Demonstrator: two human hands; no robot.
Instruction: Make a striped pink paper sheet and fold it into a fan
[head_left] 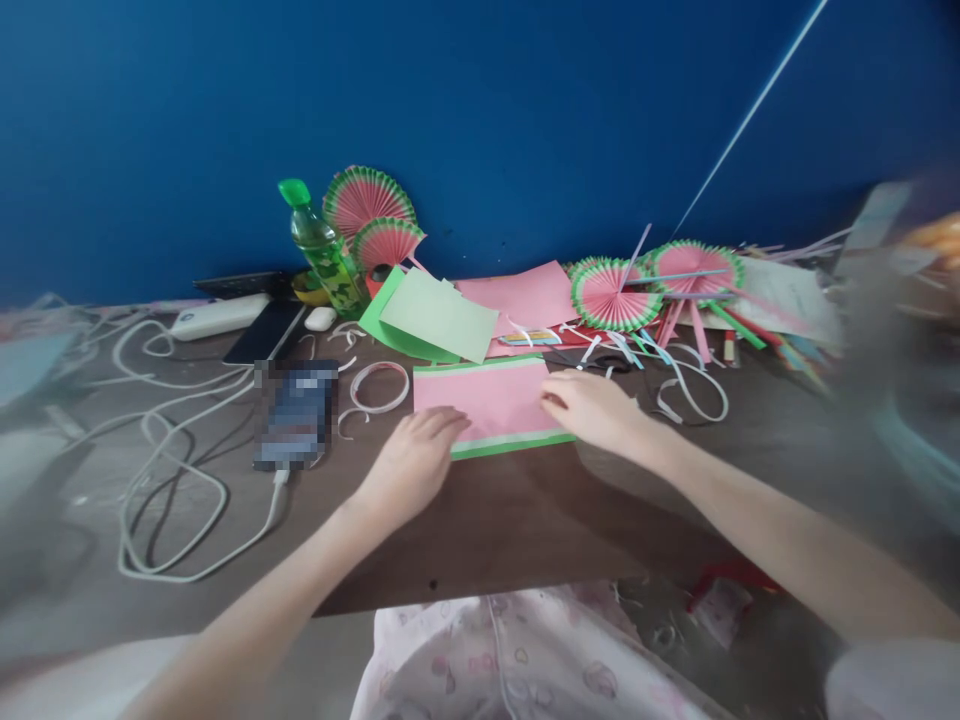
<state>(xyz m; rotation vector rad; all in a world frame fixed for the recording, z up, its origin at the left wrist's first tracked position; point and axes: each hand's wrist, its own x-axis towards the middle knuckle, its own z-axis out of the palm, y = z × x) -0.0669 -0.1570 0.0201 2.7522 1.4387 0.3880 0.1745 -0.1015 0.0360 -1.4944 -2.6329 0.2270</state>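
Observation:
A pink paper sheet (499, 400) with white and green strips along its long edges lies flat on the brown table (480, 530). My left hand (424, 455) rests on the sheet's lower left part, fingers stretched out over it. At the right edge, the fingers of my right hand (589, 405) are curled in, with thumb and fingertips closed on the paper's side. Just behind the sheet are a pale green paper (439, 315), a brighter green paper (405, 345) under it, and a plain pink paper (525, 295).
Pleated watermelon-look paper fans (619, 295) lie at the back right; more fans (367, 205) stand behind a green-capped bottle (322, 250). Left are a phone (296, 415), a looped white cable (217, 490) and a tape roll (380, 388). Paper scraps (600, 350) lie behind my right hand.

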